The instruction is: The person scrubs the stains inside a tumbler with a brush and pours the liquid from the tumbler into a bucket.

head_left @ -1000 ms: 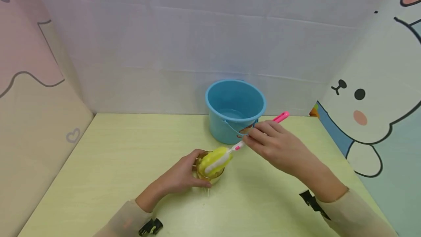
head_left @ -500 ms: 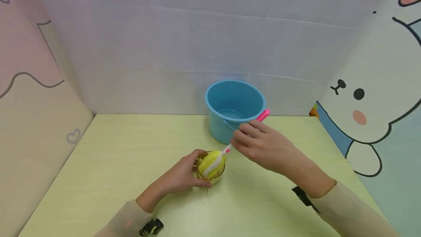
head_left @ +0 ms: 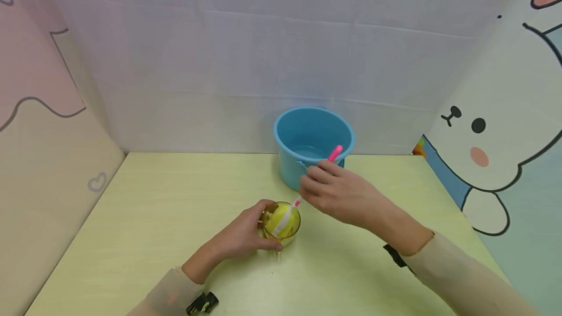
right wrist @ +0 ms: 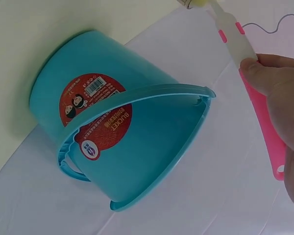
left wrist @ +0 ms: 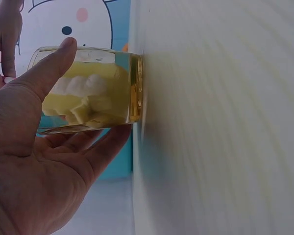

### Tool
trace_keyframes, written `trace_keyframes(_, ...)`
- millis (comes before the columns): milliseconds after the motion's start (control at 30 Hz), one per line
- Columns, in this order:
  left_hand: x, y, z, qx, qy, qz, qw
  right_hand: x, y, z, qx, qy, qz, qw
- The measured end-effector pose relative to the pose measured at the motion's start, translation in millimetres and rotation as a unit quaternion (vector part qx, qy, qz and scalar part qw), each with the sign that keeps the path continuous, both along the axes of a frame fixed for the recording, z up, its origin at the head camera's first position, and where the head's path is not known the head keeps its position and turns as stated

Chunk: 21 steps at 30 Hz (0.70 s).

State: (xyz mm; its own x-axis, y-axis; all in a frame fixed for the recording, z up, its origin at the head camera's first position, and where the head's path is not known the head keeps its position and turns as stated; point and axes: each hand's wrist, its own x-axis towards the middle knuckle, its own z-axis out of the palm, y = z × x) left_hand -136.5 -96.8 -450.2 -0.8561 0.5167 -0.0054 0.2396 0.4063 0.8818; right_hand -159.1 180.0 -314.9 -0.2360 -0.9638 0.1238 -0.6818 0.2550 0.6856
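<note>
The left wrist view looks through the side of the amber glass [left wrist: 136, 93] and shows what the head view gives only from above: the yellow-and-white head of a sponge brush [head_left: 281, 221] packed inside it, reaching well down towards the thick base. The base is down at the worktop [head_left: 175, 194]; whether it touches is hard to tell.

The right wrist view alone shows the round red label [right wrist: 100, 115], printed with the word BUCKET, on the blue bucket [head_left: 291, 169], and the hanging hole at the end of the pink handle [right wrist: 259, 107]. The bucket stands upright behind the glass; I cannot tell whether it holds liquid.

The left hand [head_left: 248, 230] comes in low, thumb on one side of the glass and fingers on the other, gripping it. The right hand [head_left: 335, 191] is higher, fingers curled round the brush's handle, which slants down into the glass.
</note>
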Motion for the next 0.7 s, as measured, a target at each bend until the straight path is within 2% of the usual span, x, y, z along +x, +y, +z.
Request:
trace_keyframes(267, -0.3, 0.2, -1.0, 0.000, 0.003, -0.003, 1.0000, -5.8, -3.4, 1.6, 0.012, 0.008, 0.006, 0.9999)
trace_keyframes(700, -0.6, -0.5, -3.1, -0.004, 0.009, -0.007, 0.9999, -8.4, 1.1, 6.2, 0.006, -0.021, -0.003, 0.9998)
